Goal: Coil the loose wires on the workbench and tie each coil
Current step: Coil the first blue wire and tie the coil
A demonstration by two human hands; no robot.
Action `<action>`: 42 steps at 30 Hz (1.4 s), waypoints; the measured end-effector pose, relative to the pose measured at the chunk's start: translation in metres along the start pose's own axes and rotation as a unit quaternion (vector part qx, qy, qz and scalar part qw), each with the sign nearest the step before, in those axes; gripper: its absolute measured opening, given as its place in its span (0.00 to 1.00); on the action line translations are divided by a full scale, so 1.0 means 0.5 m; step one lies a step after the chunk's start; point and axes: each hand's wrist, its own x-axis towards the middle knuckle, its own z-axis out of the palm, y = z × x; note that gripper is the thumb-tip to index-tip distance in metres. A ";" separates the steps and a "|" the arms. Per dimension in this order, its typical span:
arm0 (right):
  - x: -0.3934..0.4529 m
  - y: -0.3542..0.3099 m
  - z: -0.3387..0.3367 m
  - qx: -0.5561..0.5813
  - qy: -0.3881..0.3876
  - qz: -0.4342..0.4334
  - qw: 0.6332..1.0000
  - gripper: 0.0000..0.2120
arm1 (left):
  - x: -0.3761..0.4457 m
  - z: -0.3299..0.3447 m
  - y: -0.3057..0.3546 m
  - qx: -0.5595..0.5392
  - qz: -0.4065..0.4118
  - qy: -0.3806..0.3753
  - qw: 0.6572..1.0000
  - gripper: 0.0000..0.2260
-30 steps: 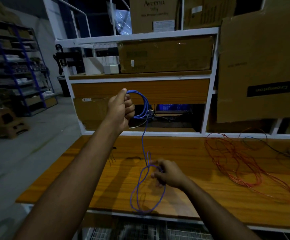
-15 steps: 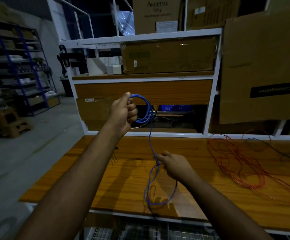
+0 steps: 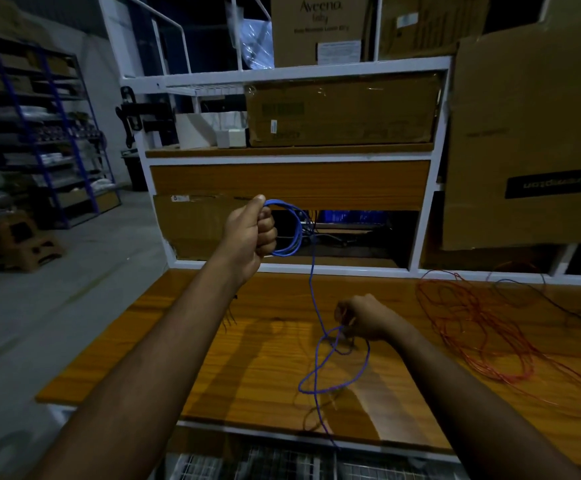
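Observation:
My left hand (image 3: pixel 250 233) is raised above the back of the wooden workbench (image 3: pixel 254 368) and is closed around a small coil of blue wire (image 3: pixel 290 227). From the coil a single blue strand (image 3: pixel 314 292) drops to the bench. My right hand (image 3: pixel 365 317) pinches that strand low over the bench, where it forms a loose loop (image 3: pixel 334 368). The strand's tail runs off the front edge. A tangle of red wire (image 3: pixel 483 334) lies loose on the bench to the right.
A dark thin wire (image 3: pixel 545 296) lies at the back right beside the red one. Behind the bench stands a white shelf frame (image 3: pixel 296 157) with cardboard boxes (image 3: pixel 341 112). A large carton (image 3: pixel 531 140) leans at the right. Blue storage racks (image 3: pixel 39 133) stand across the floor at left.
My right hand has slid right and slightly away along the blue strand. The loop on the bench has grown smaller and shifted right. My left hand keeps the coil raised.

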 end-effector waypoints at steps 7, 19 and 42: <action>-0.029 0.042 -0.033 0.350 -0.061 0.007 0.935 0.21 | 0.016 0.005 0.003 -0.019 0.002 -0.010 1.000 0.18; -0.049 0.095 0.031 0.715 -0.086 0.017 0.693 0.25 | 0.031 0.022 0.025 -0.078 0.009 -0.027 0.997 0.18; -0.094 -0.077 0.020 0.309 -0.083 -0.148 0.936 0.12 | 0.039 0.062 0.010 -0.154 -0.030 -0.043 0.987 0.18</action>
